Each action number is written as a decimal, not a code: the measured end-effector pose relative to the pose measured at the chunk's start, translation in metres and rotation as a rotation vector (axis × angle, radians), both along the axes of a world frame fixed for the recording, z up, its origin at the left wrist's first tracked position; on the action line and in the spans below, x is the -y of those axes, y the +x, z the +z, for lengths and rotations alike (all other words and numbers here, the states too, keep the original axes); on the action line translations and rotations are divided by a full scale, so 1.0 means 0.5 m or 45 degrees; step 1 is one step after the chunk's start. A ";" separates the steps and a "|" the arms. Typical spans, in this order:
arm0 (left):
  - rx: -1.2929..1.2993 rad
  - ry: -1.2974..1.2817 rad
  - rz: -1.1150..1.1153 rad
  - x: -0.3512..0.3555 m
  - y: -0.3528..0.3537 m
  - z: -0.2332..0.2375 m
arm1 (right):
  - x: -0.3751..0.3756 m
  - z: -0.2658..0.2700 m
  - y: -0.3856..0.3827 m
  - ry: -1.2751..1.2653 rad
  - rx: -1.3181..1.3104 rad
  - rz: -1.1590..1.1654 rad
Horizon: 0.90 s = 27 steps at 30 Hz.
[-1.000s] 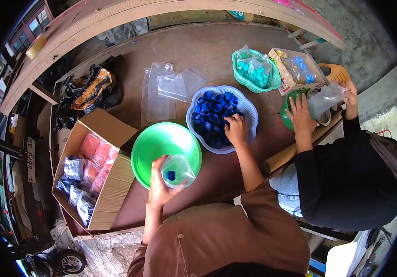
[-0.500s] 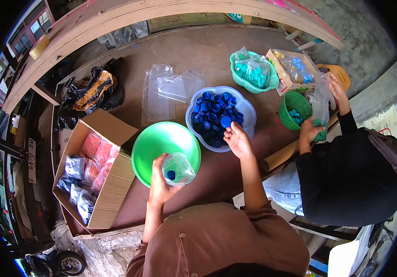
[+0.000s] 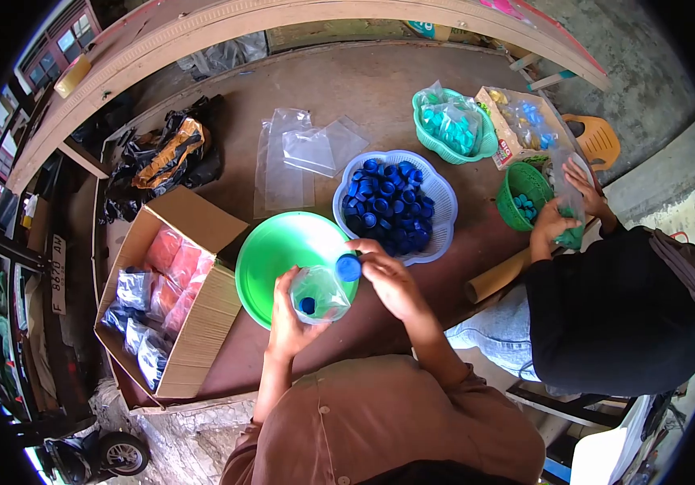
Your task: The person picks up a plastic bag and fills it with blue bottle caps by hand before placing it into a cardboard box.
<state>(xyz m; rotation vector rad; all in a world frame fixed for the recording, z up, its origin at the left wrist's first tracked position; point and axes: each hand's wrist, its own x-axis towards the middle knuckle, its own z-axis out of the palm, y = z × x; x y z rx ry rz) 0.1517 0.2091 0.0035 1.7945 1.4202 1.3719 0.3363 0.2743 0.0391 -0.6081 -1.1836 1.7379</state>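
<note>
While the left hand (image 3: 287, 325) holds a clear bag (image 3: 325, 289) with its mouth spread open, the right hand (image 3: 389, 281) has a blue cap (image 3: 348, 267) just beside that opening. The left fingers are curled partway around the side of the bag; the right fingers are pinched on the edge of the cap. A single dark blue lid (image 3: 307, 305) shows inside the bag.

The bag is above the near right part of a green bowl (image 3: 274, 242), which sits on the counter (image 3: 347, 81). Just right of the bowl, and farther from the person, is a pale blue basket (image 3: 443, 194) with many loose blue caps (image 3: 388, 202) in it. Flat clear sheets (image 3: 283, 158) lie overlapping beyond the bowl.

Left of the bowl, a tilted carton (image 3: 206, 323) with its flap open holds red packets (image 3: 173, 259) and dark blue packets (image 3: 135, 287). Beyond it lies a crumpled black and orange wrap (image 3: 194, 153).

Toward the far right stand a teal basket (image 3: 489, 144) with a clear bag of teal pieces (image 3: 454, 125), and a small box (image 3: 511, 144) with yellow and blue pieces. Nearer is a green basket (image 3: 509, 200) with a few teal pieces in the bottom. Beside it, a co-worker in black sleeves has both hands (image 3: 553, 228) at a clear sack (image 3: 571, 212) with green contents. A brown tube (image 3: 497, 277) lies at the counter's near edge.
</note>
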 end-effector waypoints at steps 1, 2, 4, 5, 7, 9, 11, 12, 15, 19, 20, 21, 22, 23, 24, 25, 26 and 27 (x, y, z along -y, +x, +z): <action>-0.002 -0.002 0.008 -0.001 -0.001 0.002 | -0.005 0.006 0.009 0.036 -0.005 0.025; -0.019 -0.012 0.015 -0.003 -0.001 0.004 | -0.006 0.013 0.009 0.035 -0.003 0.032; -0.031 -0.026 0.025 -0.004 0.002 0.003 | -0.002 0.023 0.010 0.144 0.063 0.003; -0.023 -0.028 0.014 -0.005 0.003 0.002 | 0.001 0.016 0.005 0.309 0.284 -0.084; -0.015 -0.027 0.000 -0.008 0.005 -0.002 | 0.012 0.009 -0.009 0.633 0.657 -0.135; -0.002 -0.036 -0.018 -0.009 0.007 -0.009 | 0.026 0.002 -0.028 1.020 1.073 -0.131; -0.042 -0.058 -0.015 -0.011 0.008 -0.003 | 0.026 -0.001 -0.034 0.997 1.078 -0.110; -0.080 -0.079 -0.005 -0.012 0.009 -0.001 | 0.014 0.000 -0.031 0.925 0.969 -0.112; -0.051 -0.057 0.016 -0.016 0.008 -0.006 | -0.058 -0.033 0.003 0.941 0.918 -0.513; -0.060 -0.051 0.028 -0.016 0.002 -0.004 | -0.187 -0.148 0.082 0.986 1.411 -0.908; -0.059 -0.049 0.027 -0.016 0.001 -0.005 | -0.206 -0.154 0.094 1.131 1.594 -0.913; -0.056 -0.060 0.034 -0.013 -0.001 -0.008 | -0.214 -0.154 0.099 1.139 1.651 -0.857; -0.055 -0.069 0.041 -0.012 -0.002 -0.010 | -0.219 -0.154 0.101 1.148 1.707 -0.801; -0.055 -0.068 0.040 -0.012 -0.004 -0.010 | -0.226 -0.156 0.103 1.149 1.707 -0.803; -0.059 -0.069 0.048 -0.010 -0.005 -0.010 | -0.231 -0.162 0.104 1.133 1.768 -0.784; -0.063 -0.070 0.057 -0.009 -0.007 -0.010 | -0.234 -0.169 0.105 1.118 1.829 -0.765; -0.063 -0.068 0.058 -0.008 -0.008 -0.010 | -0.237 -0.183 0.104 1.121 1.827 -0.766; -0.053 -0.072 0.065 -0.007 -0.008 -0.011 | -0.234 -0.183 0.095 0.745 1.446 -0.782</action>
